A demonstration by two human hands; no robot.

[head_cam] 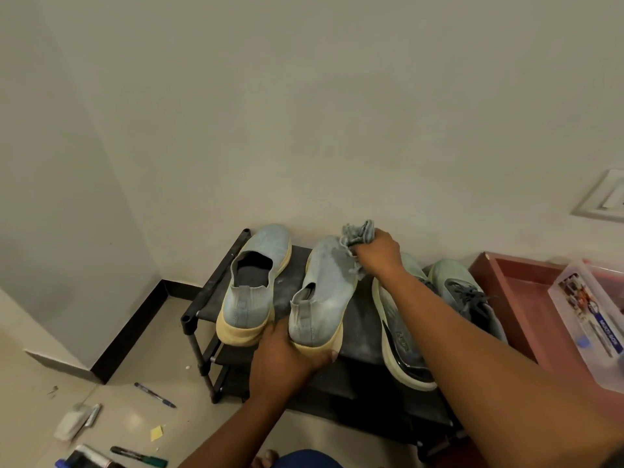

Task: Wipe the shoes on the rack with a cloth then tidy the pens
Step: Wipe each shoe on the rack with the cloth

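Observation:
On the black shoe rack (202, 295) stand two pale blue slip-on shoes with cream soles. My left hand (287, 352) grips the heel sole of the second slip-on (324, 298). My right hand (378, 251) holds a bunched grey cloth (358, 233) against that shoe's toe. The other slip-on (256, 282) stands to its left. Two grey-green lace-up sneakers (466, 292) sit to the right, partly hidden by my right forearm. Pens lie on the floor at lower left: a blue pen (153, 394) and a green-capped marker (138, 456).
A reddish-brown tray-like surface (513, 298) stands right of the rack and carries a clear plastic box (591, 319). A white eraser-like item (72, 422), a yellow paper scrap (156, 433) and more markers (81, 459) lie on the tiled floor. The wall rises directly behind the rack.

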